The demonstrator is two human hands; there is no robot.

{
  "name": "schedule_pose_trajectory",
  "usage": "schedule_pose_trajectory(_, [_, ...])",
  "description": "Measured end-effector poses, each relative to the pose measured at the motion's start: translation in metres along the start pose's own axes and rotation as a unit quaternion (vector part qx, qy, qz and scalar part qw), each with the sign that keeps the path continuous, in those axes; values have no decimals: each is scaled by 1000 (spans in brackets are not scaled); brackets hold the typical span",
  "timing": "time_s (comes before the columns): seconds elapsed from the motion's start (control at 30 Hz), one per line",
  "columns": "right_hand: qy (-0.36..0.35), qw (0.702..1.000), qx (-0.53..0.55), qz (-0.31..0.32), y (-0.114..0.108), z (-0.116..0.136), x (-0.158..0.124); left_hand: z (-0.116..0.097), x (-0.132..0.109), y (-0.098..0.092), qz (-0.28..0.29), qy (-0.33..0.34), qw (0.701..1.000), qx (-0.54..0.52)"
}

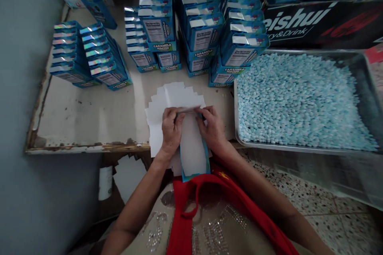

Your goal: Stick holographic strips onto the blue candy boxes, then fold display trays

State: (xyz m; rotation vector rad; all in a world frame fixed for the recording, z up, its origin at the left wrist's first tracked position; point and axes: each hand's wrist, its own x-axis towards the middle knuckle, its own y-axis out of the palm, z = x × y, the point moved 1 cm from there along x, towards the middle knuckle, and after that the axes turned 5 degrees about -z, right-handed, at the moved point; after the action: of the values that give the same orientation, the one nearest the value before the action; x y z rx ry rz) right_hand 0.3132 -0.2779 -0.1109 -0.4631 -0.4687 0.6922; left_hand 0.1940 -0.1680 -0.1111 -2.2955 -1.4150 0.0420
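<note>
A blue-edged candy box (194, 143), white on the side facing me, stretches from my waist to the table's front edge. At its far end a white flap (188, 108) stands bent up between my two hands. My left hand (172, 129) pinches the flap's left end with thumb and fingers. On the other end, my right hand (212, 125) grips the same box, its thumb on the near side and fingers behind. Beneath and beyond the box lies a fanned pile of white cardboard pieces (172, 93). Whether anything is inside the box I cannot tell.
Stacks of blue candy boxes (155, 28) line the back of the table (86, 121). To the right, a metal tray (239, 135) holds many small pale-blue candies (299, 103). Behind it stands a black carton (314, 26). Below the table's edge is a white cylinder (105, 183).
</note>
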Motion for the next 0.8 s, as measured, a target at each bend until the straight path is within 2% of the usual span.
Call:
schedule_pose_trajectory(0.1, [55, 997, 48, -25, 2, -3, -8, -8, -1, -4, -19, 21, 999, 16])
schedule_pose_trajectory(0.2, [90, 992, 92, -11, 2, -4, -12, -17, -5, -7, -39, 13, 999, 36])
schedule_pose_trajectory(0.33, [83, 992, 98, 14, -11, -1, -6, -23, 0, -15, -34, -49, 998, 30])
schedule_pose_trajectory(0.43, [56, 991, 96, 80, -25, 3, 9, -19, 11, -26, 49, -124, 991, -14])
schedule_pose_trajectory(0.53, [22, 987, 40, 152, -31, 6, 34, -12, 22, -34, 157, -146, 976, -50])
schedule_pose_trajectory(0.6, [-25, 981, -46, 185, -28, 8, 51, -9, 30, -35, 189, -116, 975, -5])
schedule_pose_trajectory(0.67, [-93, 963, -124, 222, -22, 10, 66, -8, 39, -32, 200, -54, 974, 90])
schedule_pose_trajectory(0.73, [-146, 936, -167, 273, -16, 13, 78, -10, 49, -26, 222, 13, 958, 182])
schedule_pose_trajectory(0.8, [-169, 914, -179, 322, -10, 15, 86, -13, 58, -18, 257, 64, 934, 241])
